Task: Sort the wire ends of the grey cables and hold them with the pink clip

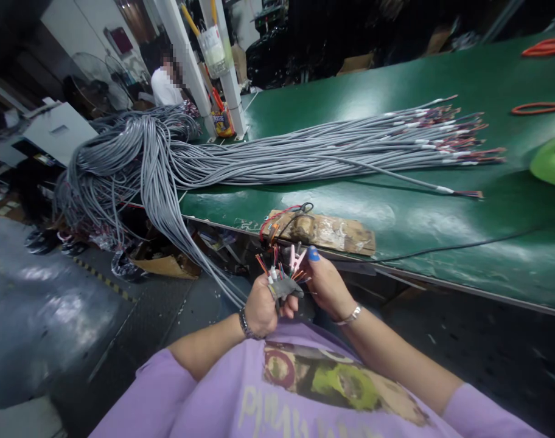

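Note:
Grey cables (223,286) hang from the bench to my left hand (261,307), which is closed around their ends. Stripped orange, red and blue wires (299,275) fan out above its fingers, and grey wrapping covers one finger. Close beside the wires is my right hand (331,287), its fingers curled in and blue tape around the thumb. What the right fingers pinch, if anything, is hidden. A pale pink clip (297,258) stands between the hands at the bench edge; whether a hand touches it I cannot tell.
A large bundle of grey cables (259,159) lies along the green bench (464,243) and droops over its left end. A wooden board (339,234) with red and black leads sits at the near edge. Behind a white post (186,55), a person (164,86) is visible.

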The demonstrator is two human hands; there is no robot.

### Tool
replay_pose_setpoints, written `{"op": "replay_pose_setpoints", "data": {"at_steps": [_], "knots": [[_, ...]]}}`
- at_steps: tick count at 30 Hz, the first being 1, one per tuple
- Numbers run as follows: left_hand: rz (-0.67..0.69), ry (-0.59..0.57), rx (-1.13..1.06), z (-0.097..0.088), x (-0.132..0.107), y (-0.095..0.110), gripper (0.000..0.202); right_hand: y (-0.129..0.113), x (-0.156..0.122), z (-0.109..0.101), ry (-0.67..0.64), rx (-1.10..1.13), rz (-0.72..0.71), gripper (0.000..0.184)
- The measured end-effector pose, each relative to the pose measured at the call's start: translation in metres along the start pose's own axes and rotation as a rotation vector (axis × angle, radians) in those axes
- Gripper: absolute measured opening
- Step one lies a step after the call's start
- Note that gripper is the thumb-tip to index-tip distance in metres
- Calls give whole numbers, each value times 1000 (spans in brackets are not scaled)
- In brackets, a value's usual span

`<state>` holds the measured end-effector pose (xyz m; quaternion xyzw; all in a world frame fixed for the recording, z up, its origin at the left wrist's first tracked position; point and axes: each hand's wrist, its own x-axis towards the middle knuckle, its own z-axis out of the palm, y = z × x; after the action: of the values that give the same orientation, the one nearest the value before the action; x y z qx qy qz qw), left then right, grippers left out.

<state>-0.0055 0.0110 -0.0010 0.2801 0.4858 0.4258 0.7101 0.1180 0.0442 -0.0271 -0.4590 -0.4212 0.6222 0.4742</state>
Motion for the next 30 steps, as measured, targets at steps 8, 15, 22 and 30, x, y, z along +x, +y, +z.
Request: {"op": "replay_pose_setpoints", "data": {"at_steps": [8, 15, 22, 30], "knots": [[-13, -7, 9, -1, 2, -4, 43, 0, 5, 7, -64, 359, 222, 54], [-14, -2, -28, -3, 4, -9, 43, 5, 11, 7, -75, 476, 290, 48], [-18, 5, 11, -2, -3, -5, 42, 10, 6, 3, -69, 527, 256, 49], [47, 34, 59, -4, -7, -11, 50, 4, 3, -2, -116, 465, 172, 36]]}}
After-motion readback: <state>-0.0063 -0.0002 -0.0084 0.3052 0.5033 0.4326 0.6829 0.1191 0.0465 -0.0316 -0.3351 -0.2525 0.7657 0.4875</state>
